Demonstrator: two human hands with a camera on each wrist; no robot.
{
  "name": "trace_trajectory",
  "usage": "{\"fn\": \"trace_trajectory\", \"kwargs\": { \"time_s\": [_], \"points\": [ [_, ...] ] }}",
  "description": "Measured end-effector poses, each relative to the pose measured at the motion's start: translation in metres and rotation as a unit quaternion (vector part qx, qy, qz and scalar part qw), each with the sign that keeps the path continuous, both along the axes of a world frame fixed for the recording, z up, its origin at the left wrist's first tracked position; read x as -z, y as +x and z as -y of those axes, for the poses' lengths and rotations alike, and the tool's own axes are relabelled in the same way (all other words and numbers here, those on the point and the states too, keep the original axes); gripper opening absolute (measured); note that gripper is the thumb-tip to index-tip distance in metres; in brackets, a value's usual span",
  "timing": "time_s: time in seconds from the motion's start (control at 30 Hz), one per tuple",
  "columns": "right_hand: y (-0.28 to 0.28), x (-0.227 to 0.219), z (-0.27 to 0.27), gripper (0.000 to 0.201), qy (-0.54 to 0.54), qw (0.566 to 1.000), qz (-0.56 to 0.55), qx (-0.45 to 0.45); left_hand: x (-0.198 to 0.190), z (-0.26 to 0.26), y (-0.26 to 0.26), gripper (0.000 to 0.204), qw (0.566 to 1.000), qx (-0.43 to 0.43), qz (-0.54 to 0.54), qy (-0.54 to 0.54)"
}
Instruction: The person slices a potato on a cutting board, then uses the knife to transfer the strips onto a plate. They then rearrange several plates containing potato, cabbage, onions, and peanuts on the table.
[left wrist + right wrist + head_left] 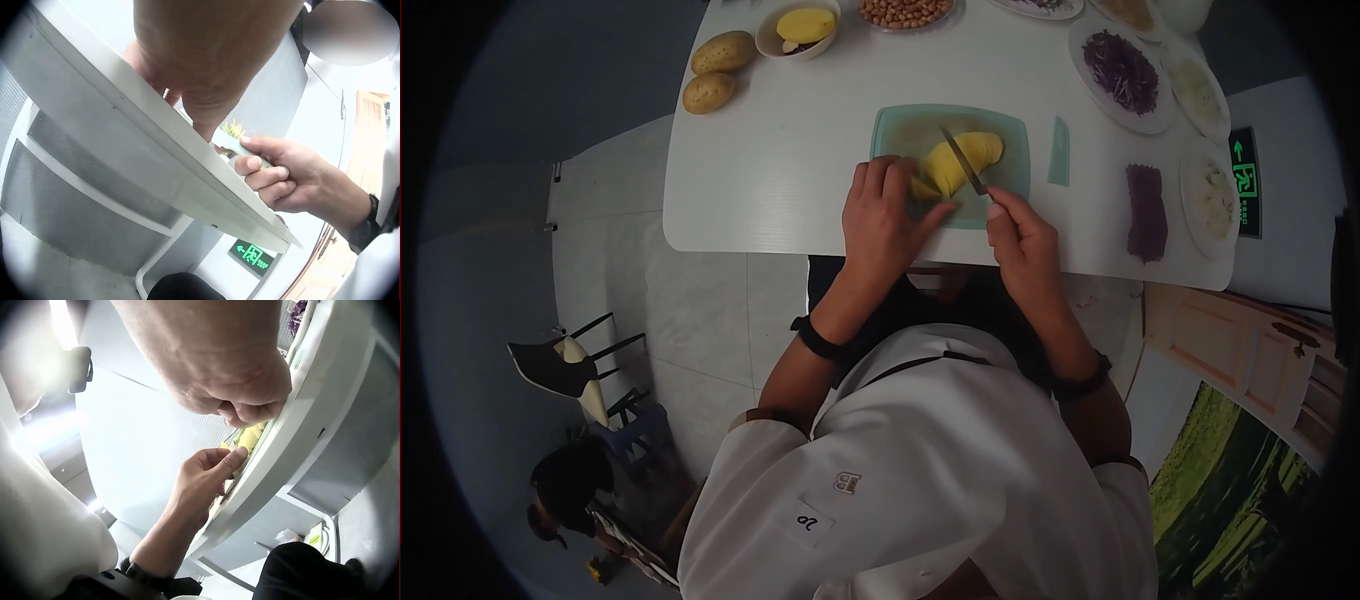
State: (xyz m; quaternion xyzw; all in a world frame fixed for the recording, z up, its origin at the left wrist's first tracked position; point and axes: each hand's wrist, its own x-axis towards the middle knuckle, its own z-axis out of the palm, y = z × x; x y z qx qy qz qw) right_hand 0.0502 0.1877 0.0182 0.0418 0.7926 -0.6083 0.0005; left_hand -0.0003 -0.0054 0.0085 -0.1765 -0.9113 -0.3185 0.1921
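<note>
A peeled yellow potato (972, 155), cut into leaning slices, lies on the green cutting board (892, 128). My right hand (1025, 245) grips a knife (965, 162) by its handle, the blade across the slices in the head view. In the left wrist view its pale green handle (234, 147) shows between thumb and curled fingers. At the board's left side, my left hand (882, 215) pinches some potato slices (922, 188) between thumb and fingers; these look blurred. The right wrist view has the left thumb (232, 461) beside the yellow slices (251, 436).
Two unpeeled potatoes (723, 52) and a bowl (767, 38) with a peeled potato stand at the back left. A green knife sheath (1059, 152) lies right of the board. Further right are a plate of shredded purple cabbage (1120, 75), a purple cloth (1146, 213) and several pale plates.
</note>
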Motion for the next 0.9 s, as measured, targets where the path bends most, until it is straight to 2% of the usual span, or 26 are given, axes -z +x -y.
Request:
{"fn": "trace_trajectory", "kwargs": {
  "time_s": [0.13, 0.73, 0.9],
  "points": [
    [0.002, 0.001, -0.002, 0.030, -0.019, 1.000, 0.013, 0.017, 0.001, -0.005, -0.004, 0.066, 1.000, -0.002, 0.003, 0.001],
    [0.003, 0.003, -0.003, 0.031, -0.016, 0.999, 0.028, 0.018, 0.005, -0.005, -0.015, 0.060, 0.999, 0.026, 0.013, 0.036],
    [0.003, 0.000, -0.002, 0.031, -0.019, 0.999, 0.031, 0.017, 0.000, 0.000, -0.008, 0.062, 0.999, 0.001, 0.013, 0.035]
  ]
}}
